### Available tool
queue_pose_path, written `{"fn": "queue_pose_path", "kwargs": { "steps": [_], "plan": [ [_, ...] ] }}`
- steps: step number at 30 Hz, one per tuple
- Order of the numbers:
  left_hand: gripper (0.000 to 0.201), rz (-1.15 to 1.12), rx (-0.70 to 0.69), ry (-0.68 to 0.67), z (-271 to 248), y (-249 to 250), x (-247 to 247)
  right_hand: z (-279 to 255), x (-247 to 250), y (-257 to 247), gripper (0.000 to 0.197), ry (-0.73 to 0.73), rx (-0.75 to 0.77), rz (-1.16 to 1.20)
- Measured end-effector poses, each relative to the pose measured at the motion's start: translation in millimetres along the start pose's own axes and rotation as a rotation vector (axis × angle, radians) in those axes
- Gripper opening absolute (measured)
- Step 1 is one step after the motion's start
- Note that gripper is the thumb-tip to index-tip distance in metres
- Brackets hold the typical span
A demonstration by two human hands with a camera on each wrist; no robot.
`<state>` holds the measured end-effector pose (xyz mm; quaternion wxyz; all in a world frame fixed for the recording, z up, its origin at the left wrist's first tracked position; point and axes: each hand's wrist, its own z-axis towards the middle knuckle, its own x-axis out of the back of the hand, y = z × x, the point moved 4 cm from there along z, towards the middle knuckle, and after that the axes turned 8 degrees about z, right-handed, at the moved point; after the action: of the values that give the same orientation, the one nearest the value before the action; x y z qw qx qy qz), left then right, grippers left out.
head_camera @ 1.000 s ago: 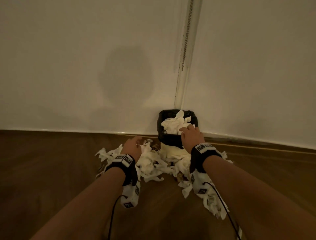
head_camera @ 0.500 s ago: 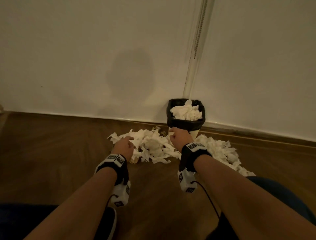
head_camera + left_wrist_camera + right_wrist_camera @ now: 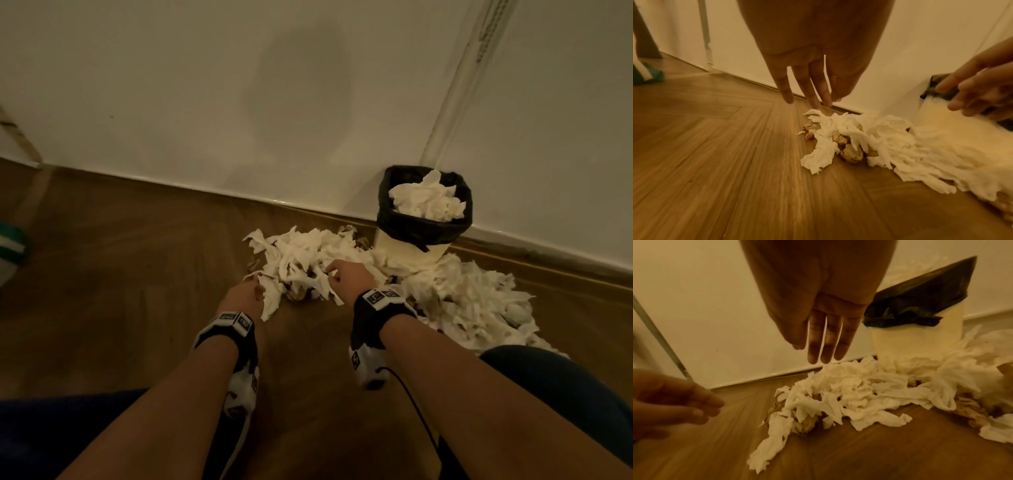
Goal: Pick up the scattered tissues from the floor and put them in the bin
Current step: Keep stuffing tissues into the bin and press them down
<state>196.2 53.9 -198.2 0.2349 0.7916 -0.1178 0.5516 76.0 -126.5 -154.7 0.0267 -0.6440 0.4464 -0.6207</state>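
Hands: your right hand [image 3: 346, 279], off the bin [image 3: 424, 219] since a second ago, joins your left hand [image 3: 245, 294] over floor tissues [image 3: 301, 263], fingers [image 3: 826, 344] released, empty, next scoop due.

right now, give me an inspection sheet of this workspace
surface: wooden floor, herringbone boards.
job's things: white tissues heaped against the bin; bin has a black liner, tissues piled to its rim.
clutter: brown crumpled scraps among the tissues.
grippers: left hand and right hand both open over the heap, fingers straight, holding nothing.
cables: black wire from the right wrist unit.
surroundings: white wall; green and white object at far left.
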Motion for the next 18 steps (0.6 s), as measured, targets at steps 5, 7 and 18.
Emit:
{"fn": "queue_pose_path", "kwargs": {
  "steps": [5, 7, 18],
  "plan": [
    [0.031, 0.083, 0.000, -0.126, 9.0, -3.0, -30.0, 18.1, -34.5, 17.5, 0.027, -0.131, -0.041, -0.138],
    [0.030, 0.064, 0.036, -0.153, 11.2, -6.6, -46.6, 25.4, -52.1, 23.2, 0.029, -0.209, -0.045, -0.175],
    [0.048, -0.005, 0.049, -0.201, 48.8, -12.2, -104.8, 76.4, -115.2, 43.4, 0.041, -0.322, -0.063, -0.174]
  ]
}}
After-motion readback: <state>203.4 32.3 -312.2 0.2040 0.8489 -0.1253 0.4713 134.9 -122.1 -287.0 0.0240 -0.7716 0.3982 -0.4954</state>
